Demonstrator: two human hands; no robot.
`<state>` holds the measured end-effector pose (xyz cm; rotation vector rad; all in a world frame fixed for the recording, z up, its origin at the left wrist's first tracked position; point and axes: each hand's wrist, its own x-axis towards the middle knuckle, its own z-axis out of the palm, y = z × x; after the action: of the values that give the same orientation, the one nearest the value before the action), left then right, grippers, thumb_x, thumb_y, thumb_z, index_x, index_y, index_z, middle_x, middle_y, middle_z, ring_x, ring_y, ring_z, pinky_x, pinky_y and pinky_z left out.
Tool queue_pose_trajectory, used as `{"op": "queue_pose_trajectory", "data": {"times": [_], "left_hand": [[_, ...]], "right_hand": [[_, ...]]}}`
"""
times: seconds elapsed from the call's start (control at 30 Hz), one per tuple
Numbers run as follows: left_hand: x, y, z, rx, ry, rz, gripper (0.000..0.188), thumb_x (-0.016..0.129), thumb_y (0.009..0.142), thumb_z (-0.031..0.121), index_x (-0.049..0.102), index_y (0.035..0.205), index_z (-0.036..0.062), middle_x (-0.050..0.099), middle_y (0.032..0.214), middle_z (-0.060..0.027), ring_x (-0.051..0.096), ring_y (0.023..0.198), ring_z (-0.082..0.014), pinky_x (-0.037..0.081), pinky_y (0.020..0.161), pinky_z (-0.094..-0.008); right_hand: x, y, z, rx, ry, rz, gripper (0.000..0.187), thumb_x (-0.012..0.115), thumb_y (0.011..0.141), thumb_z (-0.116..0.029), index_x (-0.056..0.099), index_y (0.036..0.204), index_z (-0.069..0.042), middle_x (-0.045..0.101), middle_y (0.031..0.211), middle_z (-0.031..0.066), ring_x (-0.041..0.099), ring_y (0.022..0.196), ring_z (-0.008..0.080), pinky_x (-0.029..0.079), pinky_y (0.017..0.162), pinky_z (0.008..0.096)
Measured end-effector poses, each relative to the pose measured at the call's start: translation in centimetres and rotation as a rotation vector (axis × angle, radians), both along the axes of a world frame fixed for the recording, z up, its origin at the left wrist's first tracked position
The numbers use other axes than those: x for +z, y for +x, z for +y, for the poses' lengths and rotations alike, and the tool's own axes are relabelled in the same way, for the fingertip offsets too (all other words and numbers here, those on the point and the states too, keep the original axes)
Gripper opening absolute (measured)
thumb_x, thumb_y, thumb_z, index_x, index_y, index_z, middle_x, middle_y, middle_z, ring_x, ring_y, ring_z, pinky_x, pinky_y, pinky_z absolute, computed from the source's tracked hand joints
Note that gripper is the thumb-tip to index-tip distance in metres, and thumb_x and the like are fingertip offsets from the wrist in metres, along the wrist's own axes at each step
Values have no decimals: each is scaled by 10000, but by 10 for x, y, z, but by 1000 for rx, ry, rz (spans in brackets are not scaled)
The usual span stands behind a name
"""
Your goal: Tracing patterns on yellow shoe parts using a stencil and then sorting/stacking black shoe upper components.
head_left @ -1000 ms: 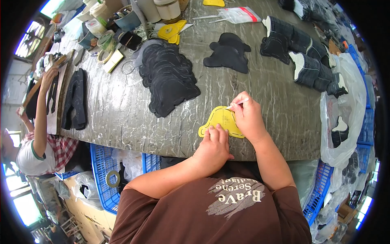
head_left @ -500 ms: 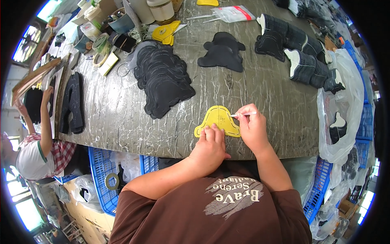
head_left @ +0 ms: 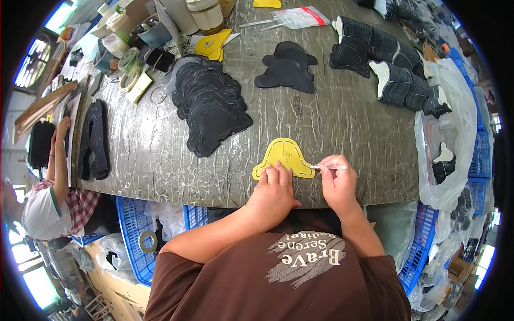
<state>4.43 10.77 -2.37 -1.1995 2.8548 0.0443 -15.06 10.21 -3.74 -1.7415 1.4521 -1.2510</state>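
A yellow bell-shaped template (head_left: pixel 289 153) with slots cut along its outline lies flat on the table in front of me. My left hand (head_left: pixel 273 190) presses on its lower left part, fingers stretched out. In my right hand (head_left: pixel 338 179) a thin white marking pen (head_left: pixel 333 167) is pinched, its tip at the template's lower right edge. Whatever lies beneath the template is hidden. Beyond it sit two overlapping black cut pieces (head_left: pixel 287 69), and to the left a fanned stack of black pieces (head_left: pixel 211 107) with pale outline marks.
Bundled dark pieces (head_left: pixel 399 83) lie at the far right beside a clear plastic bag (head_left: pixel 455 107). More yellow templates (head_left: pixel 213 44), tubs and jars (head_left: pixel 205 13) stand far left. Blue crates (head_left: pixel 134 235) sit below the table edge. A co-worker (head_left: pixel 53 203) works at the left.
My right hand has moved down with the pen, from the template's upper right side to its lower right corner. The left hand stays on the template. The co-worker's arms have shifted.
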Motion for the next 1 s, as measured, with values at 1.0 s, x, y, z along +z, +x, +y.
{"op": "queue_pose_trajectory", "data": {"times": [1.0], "left_hand": [[18,9,-133,102,788,318,197,740,669,119,694,828,12,688,766,-148,666,718,-268,515,657,-372]], "right_hand": [[22,61,-17,357,-81,89,144,696,791,-36,581,872,-67,665,783,115,647,704,316,494,601,391]]}}
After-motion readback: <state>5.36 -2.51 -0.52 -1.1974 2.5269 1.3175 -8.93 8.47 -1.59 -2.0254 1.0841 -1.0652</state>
